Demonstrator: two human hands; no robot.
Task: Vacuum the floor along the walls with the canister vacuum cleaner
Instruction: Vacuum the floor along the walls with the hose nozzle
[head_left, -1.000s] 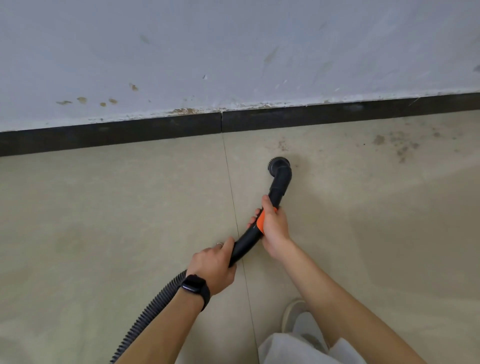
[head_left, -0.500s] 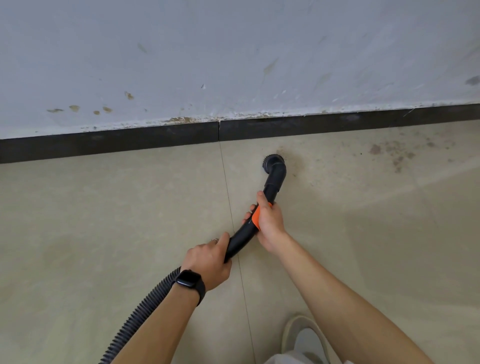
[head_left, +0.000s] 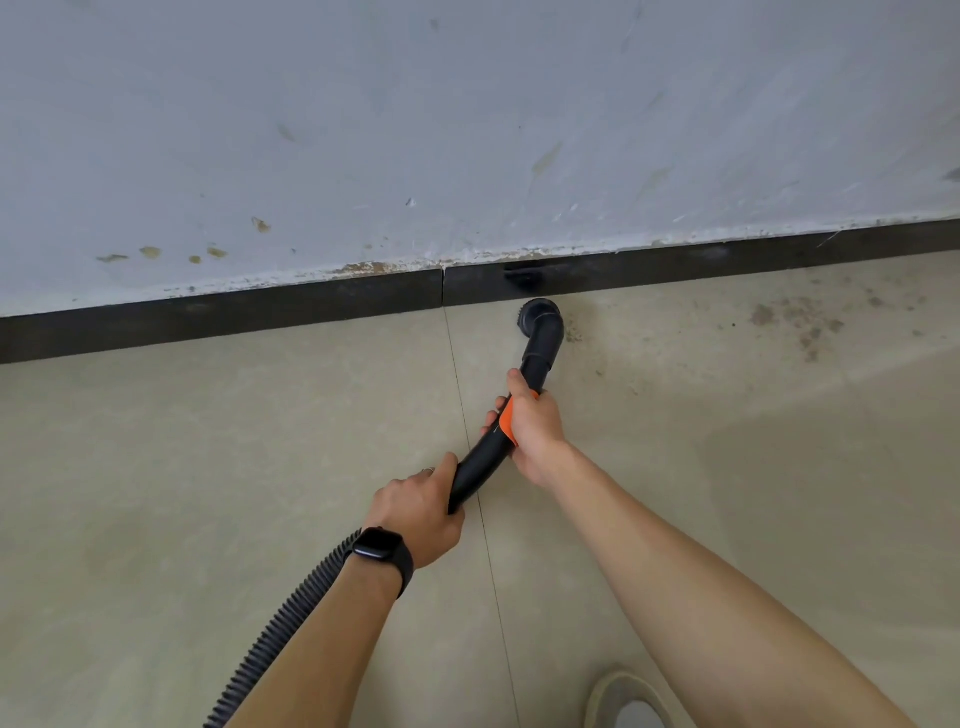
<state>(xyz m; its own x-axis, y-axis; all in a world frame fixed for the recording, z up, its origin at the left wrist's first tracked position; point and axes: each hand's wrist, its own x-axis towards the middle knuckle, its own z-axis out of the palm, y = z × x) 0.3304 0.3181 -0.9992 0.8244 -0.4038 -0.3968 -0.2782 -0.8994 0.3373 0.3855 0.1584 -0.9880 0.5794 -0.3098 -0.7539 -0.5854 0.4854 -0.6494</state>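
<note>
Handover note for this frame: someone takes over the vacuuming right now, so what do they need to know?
Left hand grips the lower end of the black wand, where the ribbed hose joins. Right hand grips it higher up, at the orange collar.
The round brush nozzle is on the floor close to the dark skirting board, just right of the tile joint. The canister is out of view.
Done: the floor left of the joint looks free of loose dirt.
Left: the specks beside the nozzle and the brown patches further right along the wall.
</note>
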